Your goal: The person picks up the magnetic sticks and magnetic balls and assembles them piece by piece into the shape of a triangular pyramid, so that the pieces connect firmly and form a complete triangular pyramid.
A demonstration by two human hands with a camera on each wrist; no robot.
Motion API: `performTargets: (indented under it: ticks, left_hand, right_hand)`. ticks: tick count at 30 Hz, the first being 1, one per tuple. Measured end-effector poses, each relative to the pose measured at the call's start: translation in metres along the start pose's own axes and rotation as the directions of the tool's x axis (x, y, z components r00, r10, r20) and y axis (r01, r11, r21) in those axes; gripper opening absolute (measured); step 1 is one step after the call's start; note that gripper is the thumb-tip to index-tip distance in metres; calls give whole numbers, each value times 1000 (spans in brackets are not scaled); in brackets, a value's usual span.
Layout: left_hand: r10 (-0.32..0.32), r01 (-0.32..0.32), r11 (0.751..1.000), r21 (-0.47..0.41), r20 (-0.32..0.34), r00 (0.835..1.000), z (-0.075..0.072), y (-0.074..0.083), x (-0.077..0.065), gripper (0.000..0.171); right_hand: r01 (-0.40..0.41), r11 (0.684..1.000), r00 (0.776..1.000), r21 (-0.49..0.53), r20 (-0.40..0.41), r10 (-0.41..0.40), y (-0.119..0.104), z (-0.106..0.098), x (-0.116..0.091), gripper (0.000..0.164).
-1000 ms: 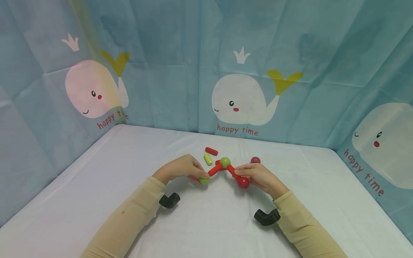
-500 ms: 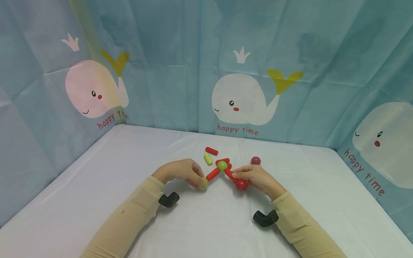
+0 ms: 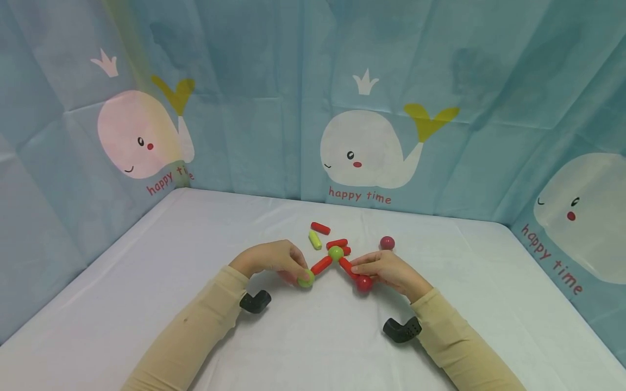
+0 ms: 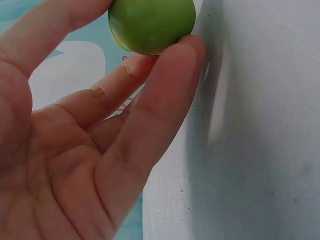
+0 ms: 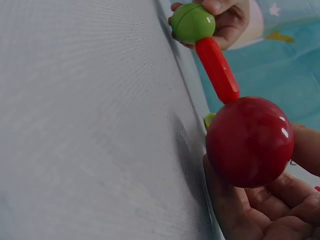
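Observation:
A V-shaped piece of balls and rods lies between my hands in the head view. Its far corner is a green ball (image 3: 336, 253), from which a left red rod (image 3: 321, 265) and a right red rod (image 3: 348, 268) slope toward me. My left hand (image 3: 276, 259) pinches the green end ball (image 4: 152, 25) between thumb and fingers. At the other end is a red ball (image 5: 250, 142). My right hand (image 3: 391, 271) grips the right rod beside that ball; in the right wrist view its fingers sit behind the ball.
Behind the piece lie a loose red rod (image 3: 320, 228), a yellow-green rod (image 3: 315, 240) and more red rods (image 3: 337, 244). A dark red ball (image 3: 387, 243) rests behind my right hand. Black wrist devices (image 3: 255, 302) hang under both sleeves. A whale-print curtain (image 3: 254, 108) borders the white table.
Both hands have moved the piece slightly toward me and to the left, lowering its far green corner in the view. More of the red rods behind it now shows.

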State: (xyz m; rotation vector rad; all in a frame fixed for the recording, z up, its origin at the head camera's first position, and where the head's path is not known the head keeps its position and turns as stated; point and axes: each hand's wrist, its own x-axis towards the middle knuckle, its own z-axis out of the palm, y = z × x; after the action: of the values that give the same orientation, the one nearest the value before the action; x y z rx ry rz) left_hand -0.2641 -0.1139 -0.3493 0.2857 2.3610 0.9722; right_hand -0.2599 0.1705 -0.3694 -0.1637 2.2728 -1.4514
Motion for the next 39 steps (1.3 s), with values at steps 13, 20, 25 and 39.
performTargets:
  ticks: [13, 20, 25, 39]
  left_hand:
    - [19, -18, 1000, 0, 26, 999, 1, -4, 2, 21]
    - [18, -18, 1000, 6, 36, 999, 1, -5, 3, 20]
    - [36, -36, 999, 8, 55, 998, 1, -6, 2, 21]
    - [71, -69, 997, -14, 128, 989, -2, -11, 1, 21]
  right_hand:
    - [27, 999, 999, -32, 33, -26, 2, 0, 0, 33]
    - [25, 996, 1000, -80, 8, -25, 1, 2, 0, 31]
    - [15, 995, 1000, -94, -11, -17, 0, 3, 0, 30]
    - [26, 998, 981, -64, -193, -38, -13, -23, 13, 44]
